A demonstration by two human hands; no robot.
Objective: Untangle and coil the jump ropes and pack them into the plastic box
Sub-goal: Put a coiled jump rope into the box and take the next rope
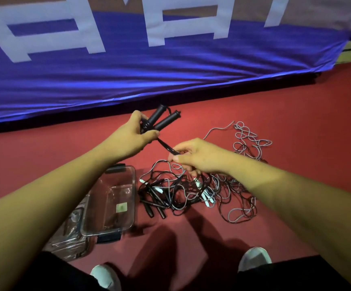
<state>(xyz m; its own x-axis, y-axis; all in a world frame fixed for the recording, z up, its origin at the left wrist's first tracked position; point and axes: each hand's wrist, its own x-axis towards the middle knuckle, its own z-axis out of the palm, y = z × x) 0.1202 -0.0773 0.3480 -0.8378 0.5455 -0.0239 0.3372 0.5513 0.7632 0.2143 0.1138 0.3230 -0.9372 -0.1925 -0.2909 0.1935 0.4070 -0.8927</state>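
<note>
My left hand [138, 134] grips the two black handles [163, 119] of one jump rope, held up over the red floor. Its black cord [167, 147] runs down to my right hand [193, 155], which pinches a bunch of it. Below my right hand a tangled pile of black and grey jump ropes [193, 192] with black and white handles lies on the floor. The clear plastic box [115, 198] stands open just left of the pile, with nothing but a small label inside.
The box's clear lid [69, 238] lies at its near left, partly under my left arm. A blue banner with white letters [149, 66] hangs along the back. My two white shoes [254, 258] are at the bottom edge. Red floor lies all around.
</note>
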